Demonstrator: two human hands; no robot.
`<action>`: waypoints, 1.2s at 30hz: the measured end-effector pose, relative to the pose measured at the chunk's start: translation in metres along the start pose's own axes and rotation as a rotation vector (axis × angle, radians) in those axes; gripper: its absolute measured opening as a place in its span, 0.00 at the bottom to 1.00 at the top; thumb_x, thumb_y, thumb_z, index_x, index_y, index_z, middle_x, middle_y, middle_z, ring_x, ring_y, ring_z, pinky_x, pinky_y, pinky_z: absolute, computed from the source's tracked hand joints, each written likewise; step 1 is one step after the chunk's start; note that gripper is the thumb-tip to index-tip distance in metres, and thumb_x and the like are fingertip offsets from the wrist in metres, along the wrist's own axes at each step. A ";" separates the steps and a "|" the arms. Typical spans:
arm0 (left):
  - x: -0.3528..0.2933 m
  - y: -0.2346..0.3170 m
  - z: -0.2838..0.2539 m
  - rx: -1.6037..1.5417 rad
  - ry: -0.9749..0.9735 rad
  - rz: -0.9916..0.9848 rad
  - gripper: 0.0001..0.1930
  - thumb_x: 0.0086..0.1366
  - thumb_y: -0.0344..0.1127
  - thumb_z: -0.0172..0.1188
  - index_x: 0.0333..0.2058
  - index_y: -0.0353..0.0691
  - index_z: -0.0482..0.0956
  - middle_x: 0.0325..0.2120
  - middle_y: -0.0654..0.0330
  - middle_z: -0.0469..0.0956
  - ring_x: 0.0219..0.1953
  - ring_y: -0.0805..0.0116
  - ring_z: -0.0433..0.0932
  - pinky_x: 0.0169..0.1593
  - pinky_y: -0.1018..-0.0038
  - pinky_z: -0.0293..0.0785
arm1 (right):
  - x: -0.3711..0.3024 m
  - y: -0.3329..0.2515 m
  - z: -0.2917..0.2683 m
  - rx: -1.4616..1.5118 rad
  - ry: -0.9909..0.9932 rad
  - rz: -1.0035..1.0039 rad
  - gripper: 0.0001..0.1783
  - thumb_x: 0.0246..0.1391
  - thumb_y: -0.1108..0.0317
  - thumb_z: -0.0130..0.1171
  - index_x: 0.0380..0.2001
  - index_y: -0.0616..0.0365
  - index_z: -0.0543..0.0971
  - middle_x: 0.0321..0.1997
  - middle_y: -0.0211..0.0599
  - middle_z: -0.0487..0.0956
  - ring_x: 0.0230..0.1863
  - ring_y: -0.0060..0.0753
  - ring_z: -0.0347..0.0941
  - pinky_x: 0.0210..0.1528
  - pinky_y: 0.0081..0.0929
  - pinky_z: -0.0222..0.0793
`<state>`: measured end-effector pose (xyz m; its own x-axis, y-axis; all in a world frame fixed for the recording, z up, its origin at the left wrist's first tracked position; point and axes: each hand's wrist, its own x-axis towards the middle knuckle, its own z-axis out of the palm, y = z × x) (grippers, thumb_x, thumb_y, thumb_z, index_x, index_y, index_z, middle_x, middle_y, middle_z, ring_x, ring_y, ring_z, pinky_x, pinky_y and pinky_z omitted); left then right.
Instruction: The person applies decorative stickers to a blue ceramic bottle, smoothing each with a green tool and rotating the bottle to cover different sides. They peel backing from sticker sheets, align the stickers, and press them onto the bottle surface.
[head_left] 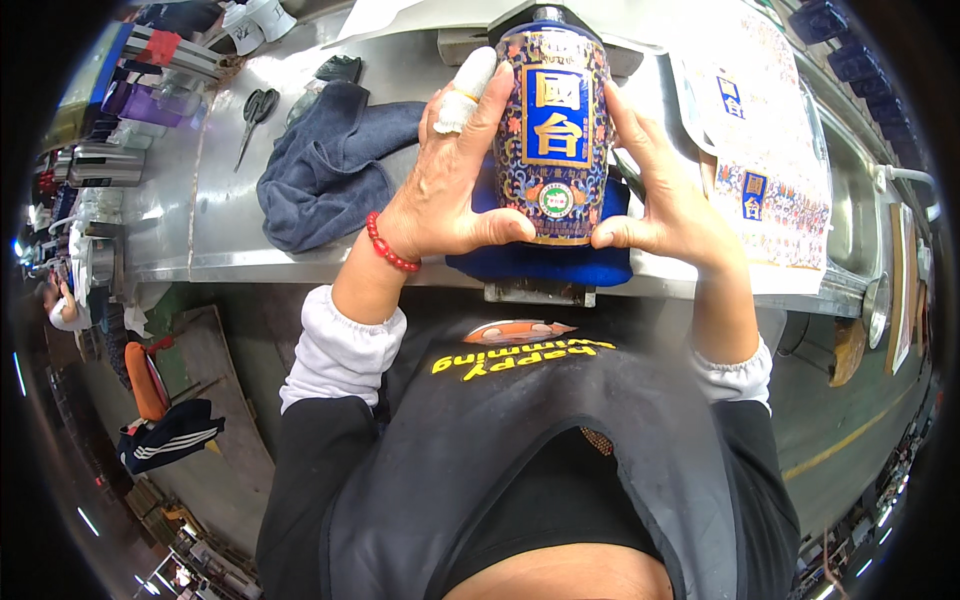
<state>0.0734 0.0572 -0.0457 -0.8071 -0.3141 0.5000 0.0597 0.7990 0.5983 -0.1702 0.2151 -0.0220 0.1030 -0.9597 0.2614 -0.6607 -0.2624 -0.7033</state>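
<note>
A dark blue bottle (552,185) with a dense floral pattern, a blue-and-gold front label and a small round green mark lies between my hands, its neck pointing away from me. My left hand (440,190) grips its left side, thumb along the lower edge and fingers up the flank. One of its fingers is wrapped in white, and a red bead bracelet circles the wrist. On the opposite side my right hand (665,190) holds the bottle with thumb low and fingers along the edge, the fingertips partly hidden. Under the bottle's base shows a bright blue cloth (540,268).
On the metal bench (225,220), a grey-blue towel (330,170) and black scissors (257,115) lie to the left. Patterned decal sheets (765,130) spread at the right, before a metal sink (850,190). Dark blue bottles (850,55) line the far right; an orange chair (146,382) stands lower left.
</note>
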 end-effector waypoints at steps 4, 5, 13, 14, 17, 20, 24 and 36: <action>0.005 0.003 -0.004 0.012 0.096 -0.067 0.60 0.61 0.80 0.50 0.73 0.30 0.53 0.71 0.33 0.54 0.73 0.39 0.52 0.74 0.51 0.39 | 0.004 -0.004 -0.008 -0.090 0.046 0.090 0.74 0.38 0.25 0.71 0.78 0.56 0.49 0.76 0.52 0.59 0.58 0.42 0.71 0.64 0.46 0.68; 0.007 0.004 -0.003 0.028 0.137 -0.090 0.58 0.62 0.79 0.49 0.72 0.30 0.57 0.69 0.33 0.58 0.72 0.39 0.55 0.74 0.51 0.41 | 0.006 -0.005 -0.009 -0.073 0.045 0.103 0.73 0.39 0.24 0.69 0.78 0.56 0.50 0.76 0.50 0.60 0.56 0.39 0.72 0.63 0.46 0.68; 0.011 0.008 0.001 0.078 0.060 -0.134 0.61 0.63 0.80 0.46 0.74 0.28 0.48 0.72 0.35 0.51 0.75 0.40 0.49 0.75 0.54 0.39 | 0.018 -0.010 -0.007 0.136 -0.008 0.136 0.71 0.40 0.37 0.77 0.78 0.55 0.49 0.78 0.57 0.52 0.77 0.59 0.51 0.74 0.50 0.56; 0.011 0.007 0.001 0.060 0.075 -0.149 0.61 0.62 0.81 0.47 0.74 0.29 0.49 0.72 0.35 0.53 0.74 0.39 0.50 0.75 0.53 0.39 | 0.018 -0.009 -0.008 0.157 0.006 0.127 0.72 0.39 0.37 0.78 0.78 0.55 0.48 0.78 0.57 0.51 0.78 0.59 0.51 0.74 0.50 0.57; 0.014 0.003 0.003 0.009 0.134 -0.146 0.61 0.61 0.82 0.48 0.73 0.30 0.51 0.70 0.36 0.57 0.72 0.38 0.52 0.74 0.51 0.39 | 0.020 -0.004 -0.009 0.151 0.007 0.091 0.74 0.37 0.37 0.79 0.78 0.54 0.46 0.78 0.56 0.50 0.78 0.58 0.50 0.73 0.50 0.60; 0.016 0.001 0.004 -0.005 0.108 -0.166 0.61 0.61 0.82 0.48 0.73 0.29 0.51 0.70 0.36 0.57 0.73 0.38 0.52 0.74 0.51 0.39 | 0.022 0.000 -0.009 0.138 0.003 0.088 0.77 0.35 0.35 0.79 0.78 0.56 0.45 0.77 0.57 0.51 0.77 0.57 0.52 0.72 0.49 0.62; 0.016 0.002 0.003 -0.013 0.049 -0.192 0.63 0.61 0.83 0.45 0.74 0.28 0.46 0.73 0.36 0.50 0.77 0.41 0.45 0.76 0.54 0.36 | 0.023 0.000 -0.008 0.191 -0.002 0.126 0.78 0.35 0.34 0.79 0.78 0.60 0.44 0.75 0.59 0.55 0.75 0.56 0.55 0.70 0.47 0.63; 0.002 -0.004 0.005 0.002 0.130 -0.109 0.56 0.62 0.80 0.50 0.75 0.41 0.54 0.73 0.39 0.53 0.73 0.42 0.51 0.74 0.52 0.41 | 0.016 -0.015 -0.013 0.168 0.030 0.201 0.66 0.46 0.38 0.74 0.77 0.58 0.51 0.77 0.56 0.55 0.73 0.52 0.60 0.68 0.44 0.65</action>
<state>0.0688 0.0564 -0.0504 -0.7260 -0.4626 0.5089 -0.0255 0.7576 0.6522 -0.1687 0.2046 0.0012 -0.0411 -0.9915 0.1232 -0.5329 -0.0825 -0.8422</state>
